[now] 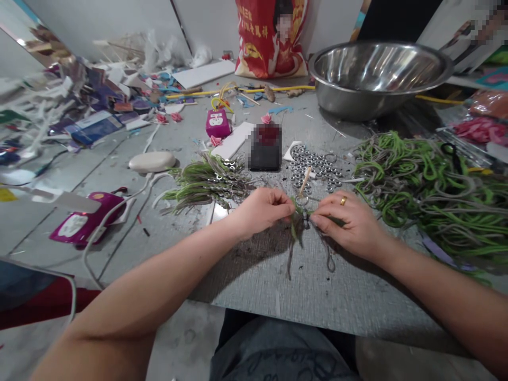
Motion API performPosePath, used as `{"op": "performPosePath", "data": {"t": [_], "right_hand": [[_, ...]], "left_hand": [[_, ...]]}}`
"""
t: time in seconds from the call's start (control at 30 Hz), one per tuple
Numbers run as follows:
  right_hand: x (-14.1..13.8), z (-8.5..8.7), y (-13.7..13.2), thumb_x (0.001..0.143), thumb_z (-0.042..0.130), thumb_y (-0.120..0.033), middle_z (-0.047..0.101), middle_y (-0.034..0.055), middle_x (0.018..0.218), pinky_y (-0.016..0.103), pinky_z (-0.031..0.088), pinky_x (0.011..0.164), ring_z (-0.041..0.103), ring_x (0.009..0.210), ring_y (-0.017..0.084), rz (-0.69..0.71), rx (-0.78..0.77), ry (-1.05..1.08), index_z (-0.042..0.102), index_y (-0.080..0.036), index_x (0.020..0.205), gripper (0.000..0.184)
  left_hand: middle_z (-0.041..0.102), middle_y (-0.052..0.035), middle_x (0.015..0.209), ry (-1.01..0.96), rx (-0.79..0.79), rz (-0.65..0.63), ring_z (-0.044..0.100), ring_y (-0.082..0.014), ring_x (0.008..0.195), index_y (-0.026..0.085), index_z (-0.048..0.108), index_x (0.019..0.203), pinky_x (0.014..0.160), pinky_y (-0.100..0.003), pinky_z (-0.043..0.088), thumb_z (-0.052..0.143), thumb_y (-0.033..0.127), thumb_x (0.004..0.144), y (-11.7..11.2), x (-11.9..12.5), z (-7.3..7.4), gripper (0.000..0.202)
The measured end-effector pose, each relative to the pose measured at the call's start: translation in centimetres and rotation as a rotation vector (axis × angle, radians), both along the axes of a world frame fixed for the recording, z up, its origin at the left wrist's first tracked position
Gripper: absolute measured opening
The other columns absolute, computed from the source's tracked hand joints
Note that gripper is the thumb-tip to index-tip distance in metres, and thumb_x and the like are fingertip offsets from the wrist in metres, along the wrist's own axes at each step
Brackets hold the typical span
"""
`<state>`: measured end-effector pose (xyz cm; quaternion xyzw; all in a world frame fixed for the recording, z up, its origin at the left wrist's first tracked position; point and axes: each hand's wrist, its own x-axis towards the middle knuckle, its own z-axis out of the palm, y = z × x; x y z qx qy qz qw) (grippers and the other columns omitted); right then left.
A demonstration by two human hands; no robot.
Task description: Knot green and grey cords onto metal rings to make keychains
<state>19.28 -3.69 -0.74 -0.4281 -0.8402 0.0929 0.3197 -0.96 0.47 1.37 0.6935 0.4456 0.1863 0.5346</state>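
Both hands work at the middle of the table. My left hand [264, 211] pinches a green and grey cord [294, 231], whose ends hang toward the table. Opposite it, my right hand [351, 222], with a ring on one finger, is closed on the same cord work; a grey loop [330, 262] dangles below. Between the fingertips sits a small metal piece, and a metal ring [302, 201] lies just above it. A thin wooden stick [305, 181] stands out beyond. Many small metal rings [311, 164] are scattered behind the hands.
A bundle of finished-looking cords [198, 185] lies left, a tangled cord pile [428, 196] right. Behind stand a steel basin [381, 79], red bag [262, 42] and black object [265, 153]. Purple devices [87, 219], a white cable [115, 211] and scraps [95, 100] occupy the left.
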Motion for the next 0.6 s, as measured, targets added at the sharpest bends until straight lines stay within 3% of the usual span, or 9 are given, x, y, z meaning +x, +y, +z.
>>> {"op": "performPosePath", "data": {"t": [0.1, 0.23, 0.37, 0.43, 0.53, 0.6], "right_hand": [[-0.3, 0.1, -0.3, 0.087, 0.048, -0.04, 0.065, 0.0046, 0.075, 0.034, 0.038, 0.07, 0.053, 0.074, 0.018, 0.032, -0.054, -0.02, 0.066, -0.019, 0.075, 0.03], [-0.7, 0.0, -0.6, 0.084, 0.049, -0.051, 0.065, 0.0048, 0.074, 0.035, 0.036, 0.069, 0.053, 0.074, 0.019, 0.072, -0.088, -0.049, 0.066, -0.018, 0.078, 0.038], [-0.9, -0.1, -0.6, 0.086, 0.051, -0.036, 0.064, 0.0038, 0.074, 0.034, 0.037, 0.071, 0.052, 0.075, 0.018, 0.066, -0.095, -0.053, 0.064, -0.018, 0.077, 0.024], [-0.8, -0.2, -0.6, 0.087, 0.05, -0.028, 0.064, 0.0035, 0.074, 0.034, 0.037, 0.072, 0.052, 0.075, 0.017, 0.063, -0.103, -0.045, 0.062, -0.018, 0.077, 0.019], [-0.7, -0.3, -0.5, 0.086, 0.05, -0.026, 0.064, 0.0041, 0.077, 0.034, 0.038, 0.072, 0.053, 0.077, 0.018, 0.052, -0.1, -0.04, 0.061, -0.018, 0.078, 0.015], [-0.6, -0.3, -0.4, 0.085, 0.05, -0.026, 0.064, 0.0043, 0.077, 0.035, 0.038, 0.072, 0.053, 0.077, 0.019, 0.044, -0.076, -0.058, 0.061, -0.018, 0.077, 0.015]], "left_hand": [[0.057, 0.0029, 0.056, -0.133, -0.147, 0.058, 0.032, -0.0004, 0.034, 0.016, 0.05, 0.067, 0.031, -0.013, 0.024, 0.048, 0.021, 0.082, -0.4, 0.6, -0.4, 0.016], [0.06, 0.0017, 0.063, -0.144, -0.181, 0.116, 0.033, -0.0004, 0.034, 0.016, 0.047, 0.07, 0.032, -0.015, 0.026, 0.046, 0.021, 0.084, -0.7, 0.9, -0.4, 0.015], [0.06, 0.002, 0.064, -0.105, -0.121, 0.061, 0.035, -0.0011, 0.035, 0.016, 0.048, 0.071, 0.034, -0.017, 0.029, 0.044, 0.024, 0.085, -0.7, 1.0, -0.7, 0.017], [0.059, 0.0019, 0.065, -0.047, -0.018, 0.059, 0.036, -0.0016, 0.037, 0.016, 0.05, 0.072, 0.036, -0.018, 0.032, 0.044, 0.024, 0.085, -0.7, 0.9, -0.9, 0.016], [0.06, -0.0015, 0.079, -0.013, 0.312, 0.177, 0.04, -0.0016, 0.044, 0.014, 0.052, 0.084, 0.044, -0.019, 0.038, 0.049, 0.017, 0.079, -1.1, 0.5, -0.9, 0.007], [0.059, -0.0049, 0.094, -0.042, 0.552, 0.167, 0.042, -0.0016, 0.049, 0.013, 0.051, 0.097, 0.049, -0.019, 0.042, 0.049, 0.013, 0.076, -1.6, 0.3, -0.7, 0.021]]}}
